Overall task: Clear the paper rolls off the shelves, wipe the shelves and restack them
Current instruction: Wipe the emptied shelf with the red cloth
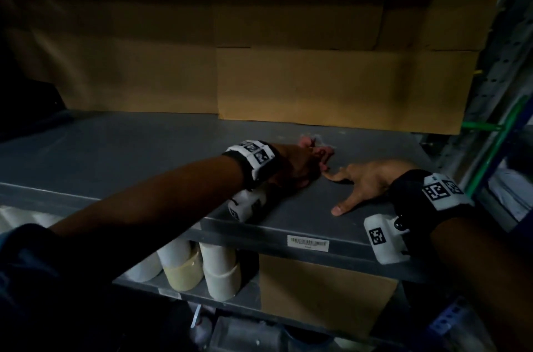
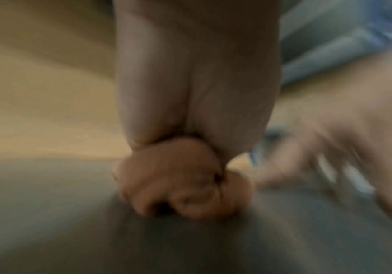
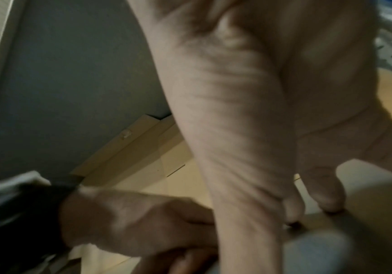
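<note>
The grey upper shelf (image 1: pixel 144 155) holds no rolls. My left hand (image 1: pixel 300 164) lies on it near the middle, fingers curled round a crumpled pink and white cloth (image 1: pixel 317 147). The left wrist view is blurred and shows that hand (image 2: pixel 181 181) as a closed fist on the shelf. Just to its right, my right hand (image 1: pixel 366 178) rests flat with fingers spread, holding nothing. In the right wrist view its fingertips (image 3: pixel 328 198) press on the surface. Several white and yellowish paper rolls (image 1: pixel 220 271) stand on the shelf below, at the left.
Cardboard boxes (image 1: pixel 331 86) line the back of the upper shelf. Another cardboard box (image 1: pixel 326 291) sits on the lower shelf right of the rolls. A perforated metal upright (image 1: pixel 490 92) bounds the shelf on the right. The scene is dim.
</note>
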